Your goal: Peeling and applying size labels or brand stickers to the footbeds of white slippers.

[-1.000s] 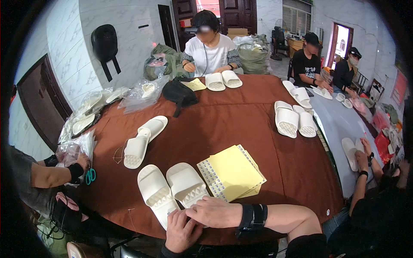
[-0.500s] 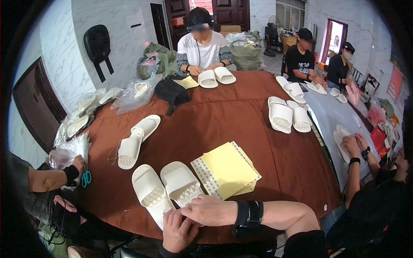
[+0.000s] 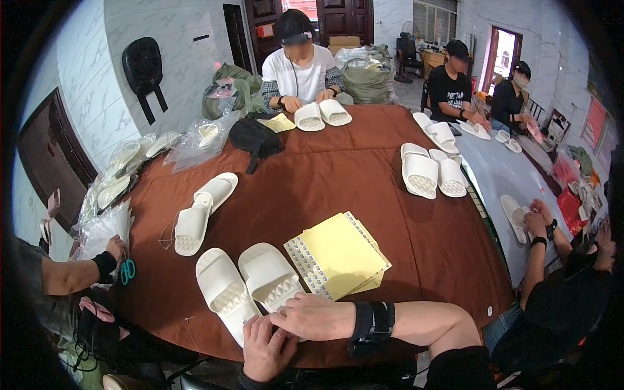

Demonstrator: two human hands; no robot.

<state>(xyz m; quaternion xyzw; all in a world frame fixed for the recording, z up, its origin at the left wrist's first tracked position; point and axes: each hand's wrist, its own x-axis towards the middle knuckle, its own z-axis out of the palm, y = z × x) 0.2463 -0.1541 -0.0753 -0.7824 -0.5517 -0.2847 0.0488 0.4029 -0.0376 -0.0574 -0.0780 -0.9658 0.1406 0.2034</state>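
Observation:
Two white slippers lie sole up, side by side, at the near edge of a round table with a brown cloth (image 3: 364, 175). My right hand (image 3: 312, 316), a black band on its wrist, lies flat across the heel of the right slipper (image 3: 270, 276). My left hand (image 3: 266, 348) sits just beneath it at the table edge, fingers curled at that same heel and touching the left slipper (image 3: 224, 296). A stack of yellow sheets (image 3: 341, 253) over a patterned sticker sheet lies just right of the slippers.
Another white pair (image 3: 201, 208) lies to the left, a further pair (image 3: 429, 172) at the right, and a black bag (image 3: 253, 136) at the back. Three people sit across the table with slippers. A person's hand with teal scissors (image 3: 127, 270) and clear plastic bags are at left.
Both my hands stay at the heel of the right slipper; the right hand has crept slightly left. The view has shifted a little.

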